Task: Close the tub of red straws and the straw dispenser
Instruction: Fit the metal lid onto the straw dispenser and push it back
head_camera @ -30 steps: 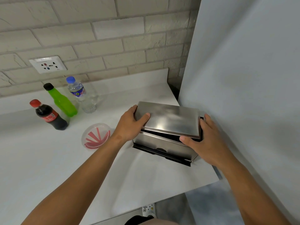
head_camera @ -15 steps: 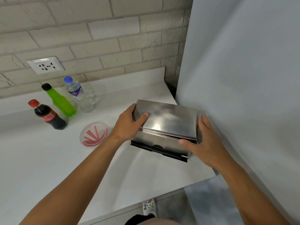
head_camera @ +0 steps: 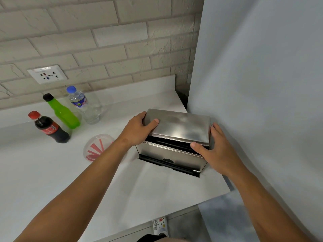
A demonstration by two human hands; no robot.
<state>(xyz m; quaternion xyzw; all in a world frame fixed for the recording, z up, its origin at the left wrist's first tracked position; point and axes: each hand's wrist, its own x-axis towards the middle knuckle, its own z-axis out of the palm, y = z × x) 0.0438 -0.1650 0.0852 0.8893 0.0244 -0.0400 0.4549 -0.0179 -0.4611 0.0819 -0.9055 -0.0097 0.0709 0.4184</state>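
Lid (head_camera: 180, 126) held by both hands, front edge gaping above dispenser (head_camera: 167, 154).

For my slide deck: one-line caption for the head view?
Both hands, left hand and right hand, lower the steel lid onto the straw dispenser.

Straw dispenser (head_camera: 172, 154) at the counter's (head_camera: 52, 180) right end, against a side panel (head_camera: 262, 84).
Left of it sits a tub of straws (head_camera: 97, 147); behind the tub, three bottles (head_camera: 61, 110) line the wall. One hand grips each end of the dispenser's lid (head_camera: 180, 126).
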